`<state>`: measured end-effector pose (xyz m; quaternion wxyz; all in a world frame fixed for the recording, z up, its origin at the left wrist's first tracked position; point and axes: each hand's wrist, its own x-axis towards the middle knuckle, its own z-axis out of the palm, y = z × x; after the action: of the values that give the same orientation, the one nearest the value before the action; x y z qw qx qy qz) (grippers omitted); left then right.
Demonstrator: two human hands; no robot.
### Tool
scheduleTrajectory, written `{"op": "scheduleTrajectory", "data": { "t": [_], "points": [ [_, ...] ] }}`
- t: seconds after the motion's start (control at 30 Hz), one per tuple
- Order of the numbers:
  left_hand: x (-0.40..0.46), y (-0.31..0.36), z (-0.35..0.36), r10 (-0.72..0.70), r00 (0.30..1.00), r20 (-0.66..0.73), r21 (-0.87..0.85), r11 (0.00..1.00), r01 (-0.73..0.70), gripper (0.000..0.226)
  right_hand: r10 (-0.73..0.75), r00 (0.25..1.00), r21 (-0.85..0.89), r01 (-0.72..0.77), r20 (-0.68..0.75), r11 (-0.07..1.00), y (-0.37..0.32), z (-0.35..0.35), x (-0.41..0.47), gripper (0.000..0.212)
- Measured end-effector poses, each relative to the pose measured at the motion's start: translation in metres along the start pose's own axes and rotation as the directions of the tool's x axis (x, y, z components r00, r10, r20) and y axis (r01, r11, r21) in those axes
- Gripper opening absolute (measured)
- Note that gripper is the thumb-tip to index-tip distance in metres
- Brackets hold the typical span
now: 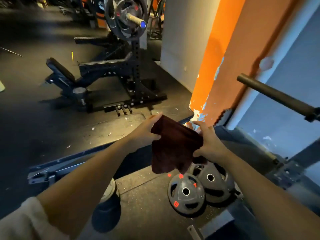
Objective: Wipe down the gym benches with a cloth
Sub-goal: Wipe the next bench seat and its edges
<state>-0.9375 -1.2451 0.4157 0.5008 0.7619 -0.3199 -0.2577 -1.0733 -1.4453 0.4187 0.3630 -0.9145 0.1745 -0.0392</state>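
Note:
A dark maroon cloth (174, 144) hangs folded in the air between both hands, its lower edge drooping over the weight plates. My left hand (145, 130) grips its left edge, thumb underneath. My right hand (210, 141) holds its right edge with fingers curled round it. Just beyond the hands lies a black bench pad (103, 130), scuffed and dotted with white flecks, running from the left toward the orange wall. A second black bench (59, 70) stands tilted at a rack farther off on the left.
Two black weight plates (186, 193) lie on the floor below the cloth. A loaded barbell (131, 18) sits on the black rack (136, 73) ahead. An orange wall corner (218, 66) with peeling paint and a dark bar (275, 96) stand to the right. My shoe (107, 210) is at bottom centre.

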Motion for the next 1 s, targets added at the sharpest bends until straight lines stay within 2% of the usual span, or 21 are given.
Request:
{"op": "scheduleTrajectory", "data": {
  "t": [0.07, 0.17, 0.27, 0.33, 0.4, 0.47, 0.57, 0.6, 0.67, 0.73, 0.8, 0.9, 1.0],
  "points": [
    [0.005, -0.026, -0.037, -0.043, 0.999, -0.032, -0.028, 0.999, 0.042, 0.078, 0.019, 1.0, -0.002, -0.019, -0.001, 1.0, -0.021, 0.029, 0.031, 0.096],
    [0.007, -0.062, -0.087, -0.147, 0.983, -0.11, -0.09, 0.986, 0.137, 0.071, 0.063, 0.998, 0.132, -0.065, 0.017, 0.989, -0.049, 0.065, 0.075, 0.088],
    [0.01, -0.097, -0.127, -0.233, 0.956, -0.176, -0.172, 0.964, 0.204, 0.067, 0.028, 0.999, 0.171, -0.022, -0.032, 0.985, -0.07, 0.099, 0.112, 0.073],
    [0.011, -0.116, -0.15, -0.259, 0.924, -0.28, -0.193, 0.958, 0.21, 0.053, -0.027, 0.997, 0.146, 0.037, -0.069, 0.989, -0.084, 0.124, 0.135, 0.054],
    [0.011, -0.131, -0.169, -0.253, 0.886, -0.388, -0.186, 0.963, 0.193, 0.031, -0.1, 0.992, 0.142, 0.11, -0.071, 0.984, -0.098, 0.149, 0.159, 0.044],
    [0.012, -0.143, -0.188, -0.259, 0.861, -0.437, -0.21, 0.961, 0.182, 0.022, -0.17, 0.985, 0.098, 0.168, 0.014, 0.981, -0.114, 0.174, 0.183, 0.04],
    [0.013, -0.16, -0.212, -0.254, 0.866, -0.43, -0.225, 0.959, 0.169, 0.015, -0.279, 0.943, -0.035, 0.29, 0.18, 0.956, -0.131, 0.205, 0.222, 0.036],
    [0.015, -0.167, -0.22, -0.249, 0.876, -0.413, -0.19, 0.964, 0.185, 0.013, -0.297, 0.926, -0.088, 0.324, 0.235, 0.942, -0.135, 0.214, 0.236, 0.032],
    [0.025, -0.184, -0.233, -0.251, 0.883, -0.397, -0.003, 0.962, 0.272, 0.028, -0.328, 0.873, -0.249, 0.429, 0.362, 0.868, -0.14, 0.229, 0.262, 0.02],
    [0.042, -0.2, -0.244, -0.251, 0.885, -0.393, 0.222, 0.908, 0.356, 0.035, -0.315, 0.821, -0.38, 0.515, 0.476, 0.768, -0.141, 0.239, 0.289, 0.03],
    [0.064, -0.215, -0.254, -0.238, 0.878, -0.415, 0.353, 0.847, 0.397, 0.029, -0.289, 0.792, -0.419, 0.549, 0.538, 0.723, -0.134, 0.247, 0.321, 0.041],
    [0.101, -0.24, -0.26, -0.229, 0.868, -0.441, 0.462, 0.771, 0.439, 0.017, -0.289, 0.783, -0.39, 0.548, 0.551, 0.74, -0.111, 0.258, 0.368, 0.031],
    [0.141, -0.262, -0.255, -0.246, 0.843, -0.479, 0.496, 0.716, 0.491, 0.024, -0.263, 0.83, -0.378, 0.476, 0.493, 0.794, -0.089, 0.269, 0.397, 0.031]
  ]
}}
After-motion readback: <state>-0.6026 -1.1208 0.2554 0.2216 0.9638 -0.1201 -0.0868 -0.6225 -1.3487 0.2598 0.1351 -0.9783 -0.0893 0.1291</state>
